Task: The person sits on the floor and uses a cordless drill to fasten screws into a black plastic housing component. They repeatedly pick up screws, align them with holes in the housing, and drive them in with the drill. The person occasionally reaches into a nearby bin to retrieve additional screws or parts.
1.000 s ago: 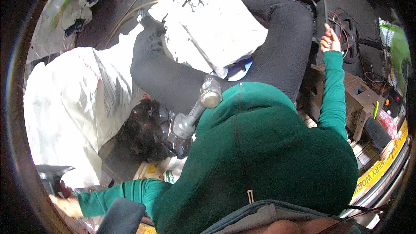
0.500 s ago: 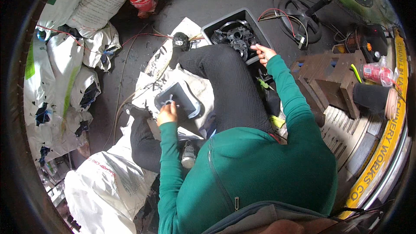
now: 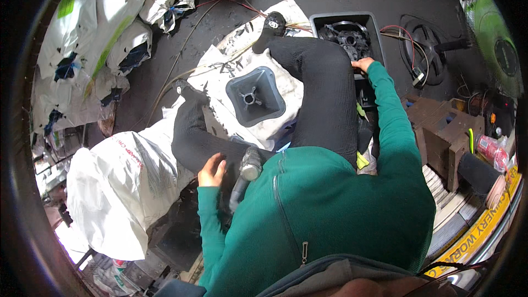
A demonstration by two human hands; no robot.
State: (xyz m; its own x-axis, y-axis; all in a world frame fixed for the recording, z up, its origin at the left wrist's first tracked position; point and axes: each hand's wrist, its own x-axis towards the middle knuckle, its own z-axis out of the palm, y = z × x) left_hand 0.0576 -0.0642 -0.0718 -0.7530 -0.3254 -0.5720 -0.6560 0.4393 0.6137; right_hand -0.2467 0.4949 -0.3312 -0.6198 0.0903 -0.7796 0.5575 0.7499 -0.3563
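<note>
My left hand [image 3: 212, 169] rests on my left thigh with its fingers loosely apart, holding nothing. Just right of it, a grey power tool [image 3: 246, 175] lies in my lap. A grey square plastic part [image 3: 254, 97] with a round hub in its middle sits on a white sheet [image 3: 220, 77] between my legs. My right hand [image 3: 363, 65] reaches to the near rim of a black bin [image 3: 329, 19] filled with several black plastic parts [image 3: 346, 37]. Its fingers are hidden behind my knee.
White sacks [image 3: 93, 38] are piled at the left, and a big white bag [image 3: 124, 187] lies by my left leg. Cables [image 3: 418, 55] and a green fan [image 3: 495, 44] are at the right, beside brown blocks [image 3: 440, 132] and a red can [image 3: 491, 151].
My left hand has let go of the grey square part and drawn back onto my thigh. My right hand stays at the bin. The view has swung left.
</note>
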